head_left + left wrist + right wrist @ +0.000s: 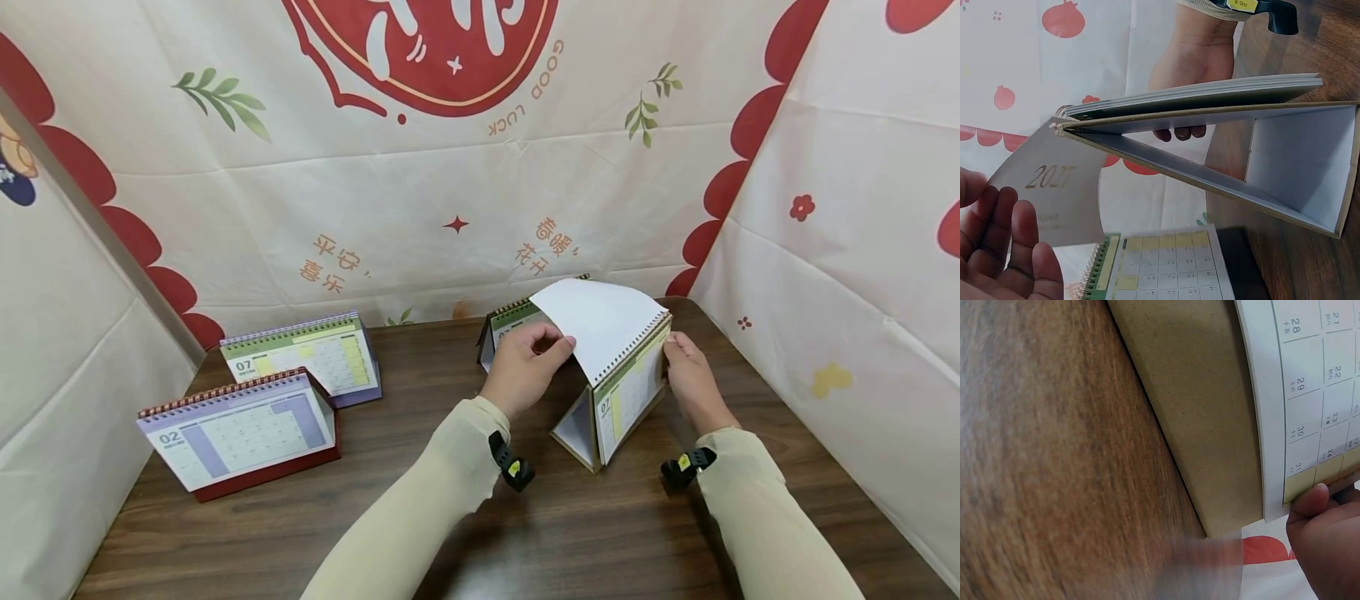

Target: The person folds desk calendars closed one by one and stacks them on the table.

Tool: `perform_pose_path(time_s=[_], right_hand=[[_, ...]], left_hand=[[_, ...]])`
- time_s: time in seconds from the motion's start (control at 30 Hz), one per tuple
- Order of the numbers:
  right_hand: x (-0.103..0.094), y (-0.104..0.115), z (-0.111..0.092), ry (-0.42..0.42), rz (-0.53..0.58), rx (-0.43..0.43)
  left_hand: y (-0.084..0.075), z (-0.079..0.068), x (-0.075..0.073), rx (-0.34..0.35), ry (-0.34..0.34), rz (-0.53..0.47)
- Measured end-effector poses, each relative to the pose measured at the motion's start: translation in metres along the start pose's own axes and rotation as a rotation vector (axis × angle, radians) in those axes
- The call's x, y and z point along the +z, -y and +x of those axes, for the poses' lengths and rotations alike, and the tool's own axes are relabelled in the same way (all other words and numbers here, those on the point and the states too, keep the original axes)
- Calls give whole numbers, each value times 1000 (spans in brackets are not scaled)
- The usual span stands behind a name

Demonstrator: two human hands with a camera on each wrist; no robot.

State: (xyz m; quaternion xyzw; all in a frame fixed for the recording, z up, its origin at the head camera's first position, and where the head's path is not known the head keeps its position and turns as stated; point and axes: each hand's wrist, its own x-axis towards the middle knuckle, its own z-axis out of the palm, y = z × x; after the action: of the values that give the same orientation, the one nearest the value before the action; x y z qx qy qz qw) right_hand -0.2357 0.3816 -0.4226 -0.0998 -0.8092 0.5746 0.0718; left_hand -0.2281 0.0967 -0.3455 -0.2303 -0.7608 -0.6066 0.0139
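A tan-backed spiral desk calendar (630,408) showing 07 stands upright as a tent on the table. One sheet (596,325), white on this side, is lifted over its coil; gold "2027" shows on its other face in the left wrist view. My left hand (525,367) pinches that sheet by its edge between thumb and fingers. With my right hand (693,383) I grip the calendar's right side edge. In the right wrist view the thumb (1310,503) lies on the date page, near the 31, while the left wrist view shows fingertips (1180,133) behind the backing board.
Behind the lifted sheet stands a green-headed calendar (504,325), partly hidden. At left are a red-based calendar (247,437) showing 02 and, behind it, a purple-based calendar (315,362) showing 07. Printed cloth (420,200) hangs around the wooden table (420,467).
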Motion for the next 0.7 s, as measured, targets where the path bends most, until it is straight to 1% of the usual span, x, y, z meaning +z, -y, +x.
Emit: perform_pose_path(time_s=[0.17, 0.3, 0.53, 0.7], right_hand=[[0, -1, 0, 0, 2, -15], [0, -1, 0, -3, 0, -22], [1, -2, 1, -9, -11, -39], [1, -2, 1, -14, -7, -39]], left_hand=[[-3, 0, 1, -15, 0, -28], [-5, -1, 2, -13, -2, -53], [-7, -2, 4, 16, -11, -71], [-9, 0, 9, 50, -21, -108]])
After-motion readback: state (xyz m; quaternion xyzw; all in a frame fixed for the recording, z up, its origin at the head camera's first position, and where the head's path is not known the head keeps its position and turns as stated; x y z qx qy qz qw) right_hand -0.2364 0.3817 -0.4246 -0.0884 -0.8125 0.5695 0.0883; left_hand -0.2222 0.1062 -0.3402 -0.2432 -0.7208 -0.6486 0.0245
